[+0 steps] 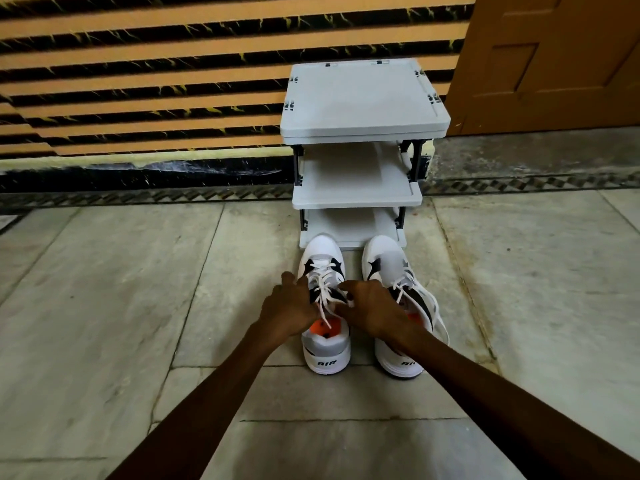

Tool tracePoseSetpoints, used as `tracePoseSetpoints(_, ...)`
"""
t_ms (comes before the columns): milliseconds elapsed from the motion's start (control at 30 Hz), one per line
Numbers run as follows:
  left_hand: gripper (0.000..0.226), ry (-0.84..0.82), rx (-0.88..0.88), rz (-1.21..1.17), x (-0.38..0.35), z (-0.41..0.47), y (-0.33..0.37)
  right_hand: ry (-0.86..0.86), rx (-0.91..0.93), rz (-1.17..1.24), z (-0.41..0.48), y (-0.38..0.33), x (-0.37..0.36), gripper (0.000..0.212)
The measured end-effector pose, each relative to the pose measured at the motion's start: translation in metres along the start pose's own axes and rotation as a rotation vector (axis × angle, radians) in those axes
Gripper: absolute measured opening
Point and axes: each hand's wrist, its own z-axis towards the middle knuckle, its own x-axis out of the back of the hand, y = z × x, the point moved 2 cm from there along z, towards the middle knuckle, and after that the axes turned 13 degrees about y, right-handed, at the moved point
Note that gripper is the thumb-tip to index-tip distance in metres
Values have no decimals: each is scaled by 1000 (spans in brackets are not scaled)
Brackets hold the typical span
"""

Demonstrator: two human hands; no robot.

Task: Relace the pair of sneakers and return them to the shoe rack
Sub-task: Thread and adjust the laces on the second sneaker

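Note:
Two white sneakers with black and grey patches stand side by side on the floor, toes toward the grey shoe rack (356,199). The left sneaker (325,351) has white laces (323,292) crossing its tongue, with loose ends hanging toward the orange insole. My left hand (289,304) rests on its left side, fingers at the laces. My right hand (370,308) holds the laces from the right side, pinching near the top eyelets. The right sneaker (388,261) has loose laces trailing down its outer side, and my right forearm partly covers it.
The shoe rack has three grey shelves, all bare, and stands against a striped orange and black wall (138,81). A brown wooden door (554,57) is at the right. Pale stone floor tiles (104,306) stretch around the shoes.

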Motion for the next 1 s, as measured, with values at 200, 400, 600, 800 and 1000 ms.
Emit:
tracePoseSetpoints(200,26,320,-177,-270,2,7,56,314,-140,-197,-10,41,48,18)
tracePoseSetpoints(400,18,8,-102,-514,-41,15,103,207,-434,-284,-18,96,62,54)
tracePoseSetpoints(600,5,-18,-101,-609,-49,24,110,238,-405,183,-14,99,62,31)
tracePoseSetpoints(800,23,-40,61,-797,-33,33,110,178,-591,565,2,87,57,13)
tracePoseSetpoints(1000,14,-6,85,-990,0,38,115,216,-533,578,1,81,62,24)
